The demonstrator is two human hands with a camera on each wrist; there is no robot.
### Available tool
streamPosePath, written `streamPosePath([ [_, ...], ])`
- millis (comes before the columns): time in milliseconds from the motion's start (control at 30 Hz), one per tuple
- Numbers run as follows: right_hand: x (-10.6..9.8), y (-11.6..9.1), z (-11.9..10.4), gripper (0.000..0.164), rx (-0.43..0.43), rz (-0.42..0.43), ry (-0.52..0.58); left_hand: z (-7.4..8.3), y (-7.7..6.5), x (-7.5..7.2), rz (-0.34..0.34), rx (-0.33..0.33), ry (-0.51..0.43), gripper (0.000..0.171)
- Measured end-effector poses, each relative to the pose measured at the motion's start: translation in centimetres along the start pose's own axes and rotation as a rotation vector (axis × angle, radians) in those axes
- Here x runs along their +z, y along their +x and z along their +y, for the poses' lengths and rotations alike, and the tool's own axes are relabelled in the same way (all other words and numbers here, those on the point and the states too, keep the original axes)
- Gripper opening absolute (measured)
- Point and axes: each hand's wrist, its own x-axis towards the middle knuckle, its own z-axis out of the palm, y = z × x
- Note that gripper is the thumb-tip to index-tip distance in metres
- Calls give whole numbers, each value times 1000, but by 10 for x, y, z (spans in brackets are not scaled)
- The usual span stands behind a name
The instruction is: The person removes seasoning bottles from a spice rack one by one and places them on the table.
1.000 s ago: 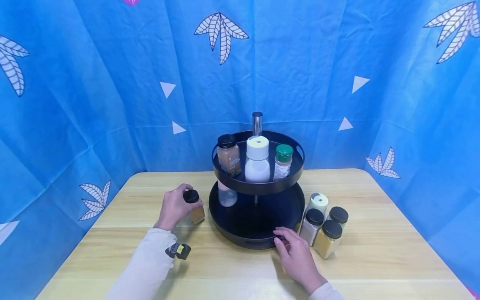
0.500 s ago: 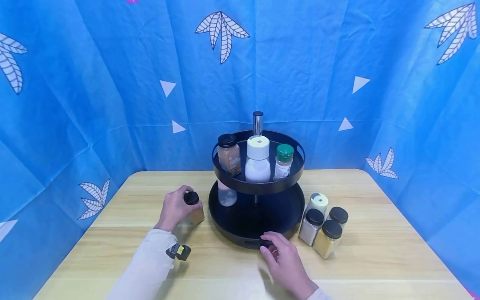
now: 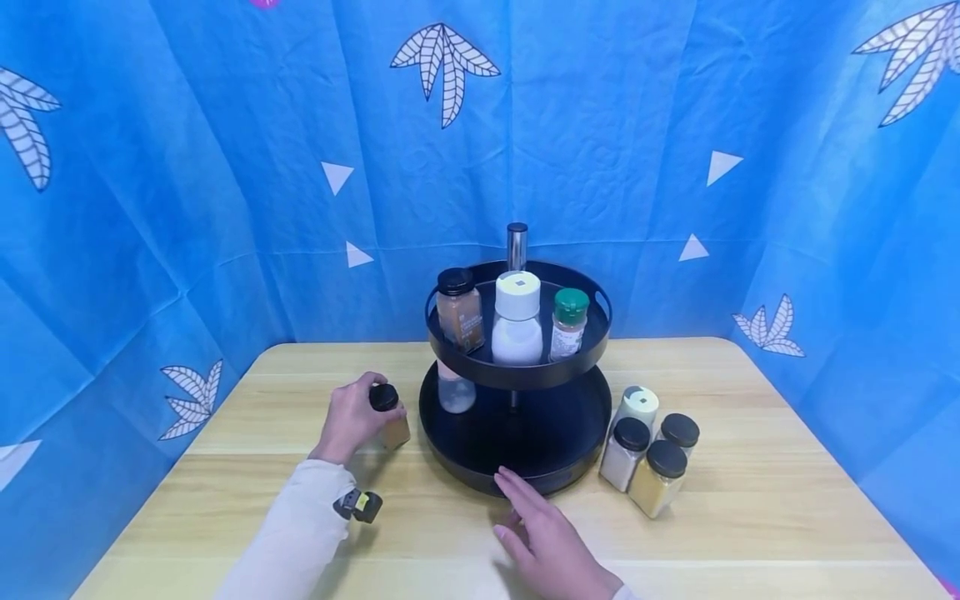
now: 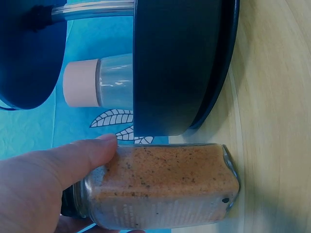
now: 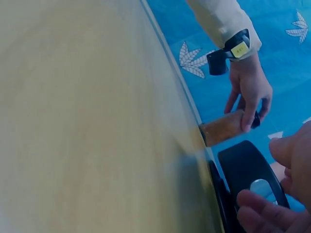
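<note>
The left hand (image 3: 352, 417) pinches the jar (image 3: 394, 432) near its cap, just beside the lower tier (image 3: 517, 446); I cannot tell whether its base touches the table (image 3: 712, 550). The right hand (image 3: 551, 542) grips nothing, fingers extended and thumb apart, at that tier's front; contact is unclear. A hard push there could spin the tiers and topple the white bottle (image 3: 517, 325) on the upper tier (image 3: 517, 377). Held so high, the jar could swing if knocked, and carried inward low it might strike the pink-capped bottle (image 4: 97, 83).
</note>
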Motion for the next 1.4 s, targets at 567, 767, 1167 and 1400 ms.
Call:
streamPosePath([
  [567, -17, -1, 16, 37, 195, 148, 30, 19, 4, -3, 106, 24, -63, 54],
  [767, -31, 0, 33, 25, 295, 293, -5, 34, 4, -6, 142, 78, -79, 49],
  [1167, -41, -4, 59, 31, 289, 362, -96, 74, -5, 12, 43, 153, -210, 59],
  [1400, -39, -4, 59, 26, 306, 353, -70, 83, -7, 33, -17, 189, -136, 56],
])
